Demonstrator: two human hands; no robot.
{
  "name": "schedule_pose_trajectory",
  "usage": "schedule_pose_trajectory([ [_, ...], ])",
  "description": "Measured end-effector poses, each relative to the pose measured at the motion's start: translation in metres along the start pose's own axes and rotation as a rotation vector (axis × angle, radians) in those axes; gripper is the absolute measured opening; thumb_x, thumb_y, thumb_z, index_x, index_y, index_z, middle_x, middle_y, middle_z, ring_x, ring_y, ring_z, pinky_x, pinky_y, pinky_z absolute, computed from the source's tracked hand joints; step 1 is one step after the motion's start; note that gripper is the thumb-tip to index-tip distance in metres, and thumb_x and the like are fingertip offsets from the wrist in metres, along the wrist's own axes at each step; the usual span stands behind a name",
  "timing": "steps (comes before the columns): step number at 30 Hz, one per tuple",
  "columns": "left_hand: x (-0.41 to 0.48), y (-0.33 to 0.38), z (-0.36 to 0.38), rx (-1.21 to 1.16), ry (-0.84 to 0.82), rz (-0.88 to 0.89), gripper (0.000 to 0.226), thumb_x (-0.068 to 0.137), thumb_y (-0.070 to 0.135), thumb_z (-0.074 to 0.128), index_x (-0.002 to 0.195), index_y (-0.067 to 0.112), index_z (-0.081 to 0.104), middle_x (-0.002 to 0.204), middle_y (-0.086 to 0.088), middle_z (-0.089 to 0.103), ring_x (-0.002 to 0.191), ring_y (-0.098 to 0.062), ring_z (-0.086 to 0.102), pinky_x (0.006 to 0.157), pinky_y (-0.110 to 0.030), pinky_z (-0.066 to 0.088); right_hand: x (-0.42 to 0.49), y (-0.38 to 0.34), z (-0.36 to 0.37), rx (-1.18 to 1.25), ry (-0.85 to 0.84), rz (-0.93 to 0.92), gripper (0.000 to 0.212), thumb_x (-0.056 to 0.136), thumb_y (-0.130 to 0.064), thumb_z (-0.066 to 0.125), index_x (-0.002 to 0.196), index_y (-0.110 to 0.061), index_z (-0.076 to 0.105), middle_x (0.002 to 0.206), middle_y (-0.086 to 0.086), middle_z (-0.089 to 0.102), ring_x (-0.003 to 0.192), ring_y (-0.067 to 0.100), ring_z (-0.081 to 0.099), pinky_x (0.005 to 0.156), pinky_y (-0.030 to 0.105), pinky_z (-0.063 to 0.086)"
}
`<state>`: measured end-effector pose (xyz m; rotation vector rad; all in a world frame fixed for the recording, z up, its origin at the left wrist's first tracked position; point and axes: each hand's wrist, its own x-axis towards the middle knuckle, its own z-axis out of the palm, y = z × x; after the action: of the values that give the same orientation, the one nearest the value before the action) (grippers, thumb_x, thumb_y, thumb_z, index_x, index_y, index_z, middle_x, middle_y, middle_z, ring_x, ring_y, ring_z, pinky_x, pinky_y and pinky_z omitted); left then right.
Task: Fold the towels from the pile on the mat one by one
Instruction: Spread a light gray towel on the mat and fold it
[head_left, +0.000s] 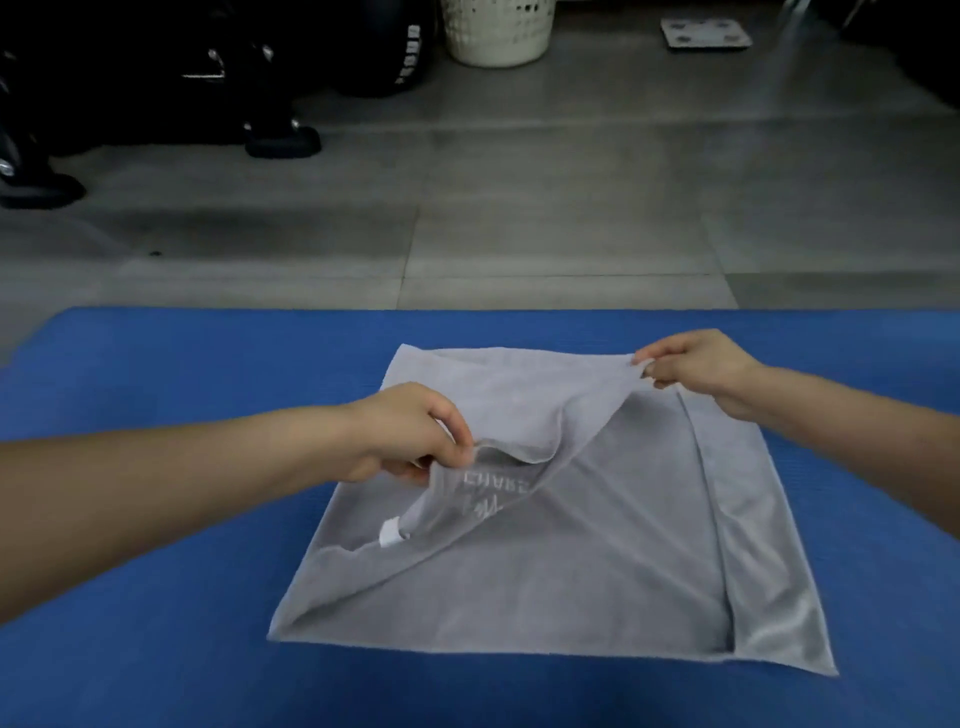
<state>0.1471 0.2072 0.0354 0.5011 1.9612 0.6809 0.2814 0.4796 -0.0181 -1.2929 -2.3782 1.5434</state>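
A grey towel (597, 561) lies spread on the blue mat (156, 623), its upper layer lifted off the lower one. My left hand (410, 431) pinches a raised corner of that layer near the towel's left middle. A white tag and pale lettering show on the underside just below my fingers. My right hand (696, 366) pinches the other corner of the lifted edge at the towel's far right. The cloth sags between both hands. No pile of other towels is in view.
Grey tiled floor (519, 208) stretches beyond the mat's far edge. A white perforated basket (496, 31) stands at the top centre, a flat white scale (706, 34) to its right. Dark equipment and black feet (283, 137) sit at the far left.
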Motion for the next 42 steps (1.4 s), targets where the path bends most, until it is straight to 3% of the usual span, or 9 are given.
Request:
schedule_pose_trajectory([
  [3,0.003,0.049,0.049,-0.052,-0.13,0.018,0.01,0.08,0.005,0.07,0.079,0.013,0.065,0.072,-0.001,0.056,0.058,-0.007,0.048,0.044,-0.013,0.042,0.021,0.0,-0.026,0.178,0.036,-0.048,0.022,0.09,0.002,0.054,0.106,-0.006,0.066,0.096,0.002,0.063,0.075,0.007,0.056,0.053,0.002,0.04],
  [8,0.024,0.089,0.125,-0.049,-0.484,-0.016,0.01,0.085,0.005,0.065,0.092,0.011,0.065,0.077,0.0,0.064,0.07,-0.012,0.062,0.059,-0.022,0.056,0.054,0.022,-0.061,0.244,-0.028,0.03,0.046,0.092,-0.006,0.051,0.134,-0.025,0.048,0.131,0.004,0.056,0.112,0.02,0.058,0.096,0.034,0.039],
  [11,0.05,0.087,0.156,0.145,-0.599,-0.074,0.019,0.09,0.009,0.059,0.109,0.009,0.061,0.087,-0.002,0.06,0.075,-0.017,0.061,0.068,-0.029,0.056,0.053,0.063,-0.072,0.173,-0.02,0.08,0.043,0.094,-0.01,0.053,0.135,-0.02,0.047,0.133,0.004,0.051,0.103,0.017,0.055,0.083,0.02,0.045],
  [16,0.108,0.079,0.169,0.353,-0.172,0.094,0.01,0.088,0.006,0.055,0.086,0.012,0.063,0.073,-0.004,0.058,0.06,-0.013,0.054,0.054,-0.023,0.052,0.019,0.145,-0.066,-0.13,-0.007,0.143,0.015,0.081,-0.005,0.055,0.078,0.006,0.065,0.085,0.022,0.064,0.073,0.018,0.05,0.067,0.031,0.044],
  [22,0.185,0.093,0.175,0.686,0.265,0.353,0.019,0.087,0.011,0.052,0.094,0.007,0.069,0.103,-0.01,0.067,0.097,-0.028,0.06,0.082,-0.03,0.045,-0.071,0.192,-0.05,-0.54,-0.102,0.15,0.023,0.087,-0.037,0.052,0.068,-0.025,0.059,0.072,-0.009,0.06,0.071,0.014,0.057,0.066,0.027,0.044],
  [26,0.228,0.111,0.195,0.902,0.379,0.491,0.024,0.09,0.02,0.049,0.098,0.003,0.065,0.105,-0.015,0.06,0.097,-0.032,0.055,0.077,-0.036,0.046,-0.091,0.205,-0.009,-0.553,0.005,0.083,0.03,0.084,-0.055,0.052,0.084,-0.028,0.067,0.073,-0.015,0.059,0.087,0.012,0.059,0.084,0.026,0.034],
  [31,0.265,0.129,0.211,0.963,0.439,0.485,0.032,0.093,0.03,0.048,0.103,0.002,0.058,0.107,-0.018,0.061,0.1,-0.034,0.055,0.076,-0.036,0.042,-0.086,0.221,0.016,-0.743,0.177,-0.058,0.036,0.063,-0.064,0.05,0.048,-0.031,0.055,0.052,-0.018,0.047,0.056,0.007,0.049,0.063,0.024,0.024],
  [36,0.287,0.136,0.226,0.954,0.408,0.413,0.041,0.088,0.044,0.055,0.105,0.007,0.056,0.105,-0.012,0.063,0.1,-0.03,0.058,0.071,-0.033,0.039,-0.076,0.227,0.017,-0.835,0.168,-0.116,0.026,0.049,-0.053,0.073,0.046,-0.034,0.056,0.05,-0.018,0.05,0.052,0.006,0.049,0.06,0.021,0.031],
  [42,0.296,0.133,0.231,0.982,0.465,0.364,0.02,0.09,0.012,0.046,0.095,0.005,0.064,0.103,-0.014,0.067,0.097,-0.03,0.061,0.067,-0.03,0.036,-0.074,0.226,0.025,-0.84,0.14,-0.194,0.021,0.05,-0.037,0.077,0.047,-0.031,0.057,0.052,-0.017,0.05,0.05,0.009,0.047,0.06,0.023,0.044],
])
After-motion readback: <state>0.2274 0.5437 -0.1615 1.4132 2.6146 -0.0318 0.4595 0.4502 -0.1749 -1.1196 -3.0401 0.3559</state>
